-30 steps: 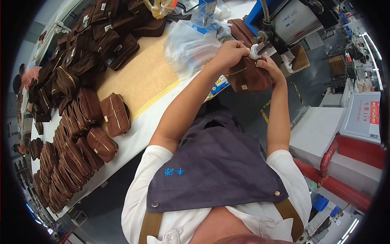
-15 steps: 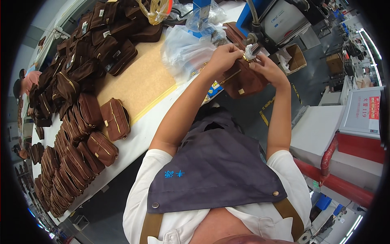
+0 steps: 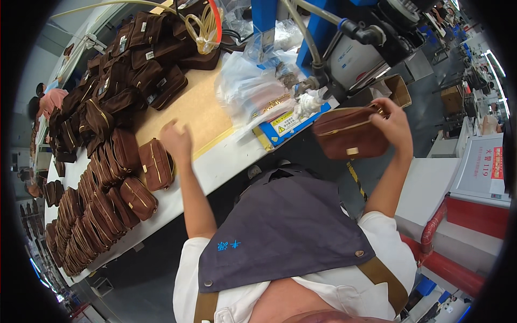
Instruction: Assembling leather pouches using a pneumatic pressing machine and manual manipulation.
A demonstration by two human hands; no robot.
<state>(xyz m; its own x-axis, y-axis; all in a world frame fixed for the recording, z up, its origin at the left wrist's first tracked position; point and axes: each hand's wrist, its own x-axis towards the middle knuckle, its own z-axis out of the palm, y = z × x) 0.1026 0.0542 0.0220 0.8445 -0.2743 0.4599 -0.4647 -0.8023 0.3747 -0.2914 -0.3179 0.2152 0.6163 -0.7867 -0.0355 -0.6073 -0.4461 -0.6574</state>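
A reddish-brown zippered bag [image 3: 353, 137] hangs from my right hand [image 3: 394, 125], which grips its upper right corner by the metal fitting, out past the table's edge. My left hand [image 3: 176, 139] is over the tan board, just above a brown bag [image 3: 156, 164] lying at the right of the piles. Motion blurs its fingers, so their state is unclear. Beside that bag lies another zippered brown bag [image 3: 138, 198]. Close-packed rows of like bags [image 3: 89, 229] fill the table's left part, and darker brown bags [image 3: 116, 81] are heaped behind them.
A machine with a blue frame [image 3: 264, 21] and hoses stands at the table's far right, its nozzle [image 3: 309, 102] wrapped in white material. Clear plastic bags [image 3: 242, 81] lie beside it. Further right are a cardboard box [image 3: 397, 90] and a red pipe [image 3: 447, 269].
My hands were together at the machine's nozzle with the bag. Now my right hand has drawn the bag rightward and nearer, while my left hand has swung left over the board.
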